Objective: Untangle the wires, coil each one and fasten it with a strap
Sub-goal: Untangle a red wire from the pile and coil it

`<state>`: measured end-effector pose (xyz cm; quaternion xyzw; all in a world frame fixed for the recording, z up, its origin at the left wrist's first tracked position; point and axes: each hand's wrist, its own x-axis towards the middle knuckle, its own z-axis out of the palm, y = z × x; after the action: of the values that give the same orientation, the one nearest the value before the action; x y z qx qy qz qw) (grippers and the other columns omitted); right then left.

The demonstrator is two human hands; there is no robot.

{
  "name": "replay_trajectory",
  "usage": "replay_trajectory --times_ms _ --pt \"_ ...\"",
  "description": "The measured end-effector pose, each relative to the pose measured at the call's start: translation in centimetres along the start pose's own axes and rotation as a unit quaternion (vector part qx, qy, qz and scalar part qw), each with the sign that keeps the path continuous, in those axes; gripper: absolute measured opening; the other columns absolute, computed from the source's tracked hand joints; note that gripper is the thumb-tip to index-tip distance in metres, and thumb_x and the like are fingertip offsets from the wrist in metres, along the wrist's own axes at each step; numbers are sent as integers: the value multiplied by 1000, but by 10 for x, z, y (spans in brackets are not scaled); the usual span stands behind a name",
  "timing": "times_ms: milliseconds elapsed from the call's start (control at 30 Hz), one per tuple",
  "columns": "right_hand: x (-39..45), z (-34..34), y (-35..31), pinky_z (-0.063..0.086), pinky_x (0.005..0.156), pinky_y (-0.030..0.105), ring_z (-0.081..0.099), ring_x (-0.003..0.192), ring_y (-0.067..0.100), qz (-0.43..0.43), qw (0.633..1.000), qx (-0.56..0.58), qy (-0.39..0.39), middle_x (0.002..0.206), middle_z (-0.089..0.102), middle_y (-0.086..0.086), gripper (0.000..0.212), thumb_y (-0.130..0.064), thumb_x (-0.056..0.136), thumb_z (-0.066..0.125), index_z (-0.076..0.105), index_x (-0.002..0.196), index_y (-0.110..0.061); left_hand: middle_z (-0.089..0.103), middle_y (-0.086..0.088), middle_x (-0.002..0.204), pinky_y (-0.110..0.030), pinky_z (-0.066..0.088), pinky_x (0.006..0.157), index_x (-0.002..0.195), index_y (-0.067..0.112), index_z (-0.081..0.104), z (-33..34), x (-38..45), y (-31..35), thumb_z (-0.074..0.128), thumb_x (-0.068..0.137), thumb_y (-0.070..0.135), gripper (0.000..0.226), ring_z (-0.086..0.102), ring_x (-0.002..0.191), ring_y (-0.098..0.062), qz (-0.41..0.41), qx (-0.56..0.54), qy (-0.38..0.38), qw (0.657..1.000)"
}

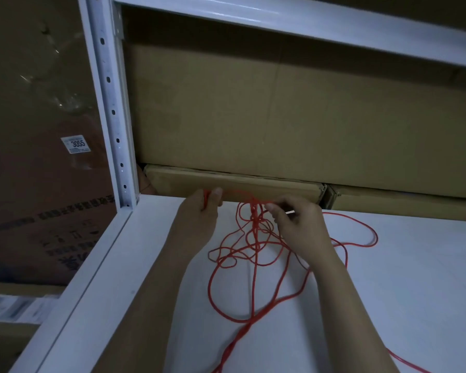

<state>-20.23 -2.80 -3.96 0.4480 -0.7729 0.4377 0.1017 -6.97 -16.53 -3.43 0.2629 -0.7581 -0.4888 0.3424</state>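
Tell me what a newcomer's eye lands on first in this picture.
The bright red wire stands out, lying in a tangled heap of loops on the white shelf at centre. Both hands hold it up near the back: the left hand grips a strand, the right hand pinches the knotted part. Behind them, large cardboard boxes fill the shelf's rear.

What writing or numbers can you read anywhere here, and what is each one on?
"3055": on the white sticker on the brown carton left of the shelf post; its smaller lines are blurred.
Dark printing lower on that carton: upside down, unreadable.
Labels at bottom left: blurred.
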Motion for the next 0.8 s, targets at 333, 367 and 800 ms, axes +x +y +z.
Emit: replay_trajectory --times_ms 333,367,800 --pt "-1 7 -22 47 60 30 60 64 13 -25 998 52 17 71 68 -1 11 -19 90 64 73 88 -14 51 18 50 -5 35 52 77 18 62 5 -3 6 70 83 30 16 50 52 6 20 23 -80 996" --pt "-1 10 -23 47 58 30 59 64 13 -17 998 57 15 70 67 -1 11 -19 91 63 72 88 -14 50 18 46 -4 35 50 79 13 64 3 -2 5 71 84 29 18 48 48 8 32 25 -80 996" --pt "-3 23 -30 33 49 10 49 53 4 1 999 -7 33 55 47 -13 18 -15 94 58 60 76 -13 51 12 58 -11 34 52 77 10 61 -10 0 -1 60 90 26 21 45 53 -4 96 135 -100 981"
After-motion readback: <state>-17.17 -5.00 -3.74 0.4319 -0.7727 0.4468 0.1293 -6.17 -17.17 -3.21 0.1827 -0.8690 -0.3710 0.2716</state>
